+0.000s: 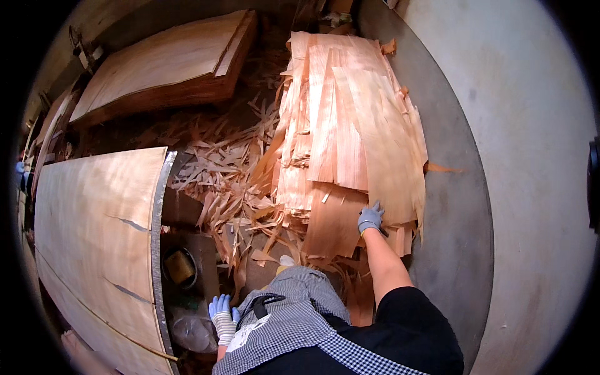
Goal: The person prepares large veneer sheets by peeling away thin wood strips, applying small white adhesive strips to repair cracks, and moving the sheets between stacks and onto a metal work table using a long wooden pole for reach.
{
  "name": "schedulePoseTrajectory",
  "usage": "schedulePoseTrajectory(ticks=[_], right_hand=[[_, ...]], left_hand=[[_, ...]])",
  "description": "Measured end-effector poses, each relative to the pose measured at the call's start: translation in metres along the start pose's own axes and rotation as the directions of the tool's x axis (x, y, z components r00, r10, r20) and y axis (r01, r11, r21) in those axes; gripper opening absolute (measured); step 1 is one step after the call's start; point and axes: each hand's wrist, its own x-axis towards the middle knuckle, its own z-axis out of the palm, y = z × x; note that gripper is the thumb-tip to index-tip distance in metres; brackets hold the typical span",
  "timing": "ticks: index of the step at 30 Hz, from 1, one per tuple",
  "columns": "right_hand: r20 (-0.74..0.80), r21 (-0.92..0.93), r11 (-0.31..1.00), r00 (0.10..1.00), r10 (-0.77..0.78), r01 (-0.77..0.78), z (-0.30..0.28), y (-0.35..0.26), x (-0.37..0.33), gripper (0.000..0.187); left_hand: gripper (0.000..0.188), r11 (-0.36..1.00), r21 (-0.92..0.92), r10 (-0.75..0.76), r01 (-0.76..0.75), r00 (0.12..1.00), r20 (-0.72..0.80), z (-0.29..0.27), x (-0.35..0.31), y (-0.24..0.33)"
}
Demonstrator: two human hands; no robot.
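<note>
My right hand (370, 217), in a grey-blue glove, reaches forward onto a stack of thin wood veneer sheets (340, 125). Its fingers look spread, touching the lower left edge of a long pale veneer sheet (394, 156) on top. Beneath and to the left of that hand lies a darker reddish veneer piece (331, 222). Down by my checked apron, my left hand (223, 314) wears a blue and white striped glove. Its fingers are stretched out and nothing is in them. The sheets in the stack overlap unevenly, with ragged edges.
Torn veneer strips (231, 169) litter the floor left of the stack. A board-topped table (100, 231) with a dark metal edge stands at left, a round black container (180, 267) and a clear plastic bag (194, 331) beside it. Another veneer stack (162, 56) lies far left. A wall (506, 125) bounds the right.
</note>
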Motion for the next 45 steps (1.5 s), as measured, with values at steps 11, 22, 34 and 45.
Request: schedulePoseTrajectory(ticks=[11,22,34,45], right_hand=[[-0.296,0.505,0.844,0.955,-0.027,0.181,-0.079,0.071,0.028,0.02],[0.017,0.972,-0.217,0.949,-0.314,-0.089,-0.142,-0.028,-0.001,0.023],[0.053,0.893,-0.385,0.903,-0.427,-0.235,-0.19,-0.037,-0.052,0.024],[-0.33,0.699,0.61,0.925,-0.189,0.374,-0.133,-0.014,-0.127,0.028]], left_hand=[[0.029,0.989,-0.081,0.129,-0.126,0.991,0.035,-0.029,0.079,0.041],[0.038,0.629,-0.751,0.138,0.2,0.922,0.361,-0.042,0.21,0.16],[0.033,0.187,-0.86,-0.101,0.476,0.88,0.465,-0.017,0.266,0.266],[0.033,-0.242,-0.738,0.044,0.63,0.767,0.64,-0.043,0.281,0.289]])
